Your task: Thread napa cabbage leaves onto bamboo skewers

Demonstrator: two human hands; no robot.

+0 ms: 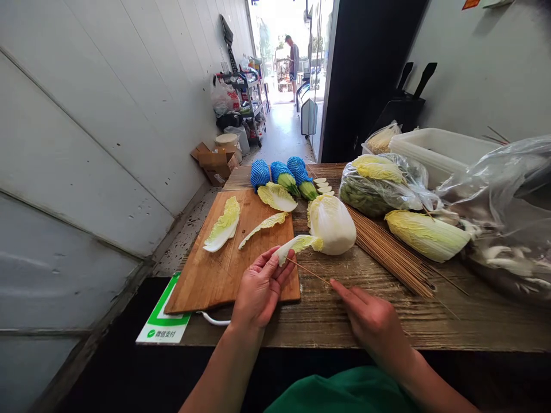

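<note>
Between the thumb and fingers of my left hand [261, 287] is a napa cabbage leaf [297, 245], its yellow tip pointing right. My right hand [369, 314] pinches a thin bamboo skewer [310, 272], whose far end meets the white base of that leaf; whether it has pierced the leaf I cannot tell. Under and beyond my left hand lies a wooden cutting board [215, 281]. It carries a broad loose leaf [224, 225], a narrow curled leaf [262, 228] and another leaf [276, 197] at its far edge. A cabbage head [333, 223] sits right of the board.
Several skewers lie in a bundle [390, 249] at the right. Beyond it are a cabbage piece [426, 234], a plastic bag of greens [370, 192] and a white tub [439, 146]. Zucchini in blue netting [282, 173] lie behind the board. A person [293, 63] stands in the doorway.
</note>
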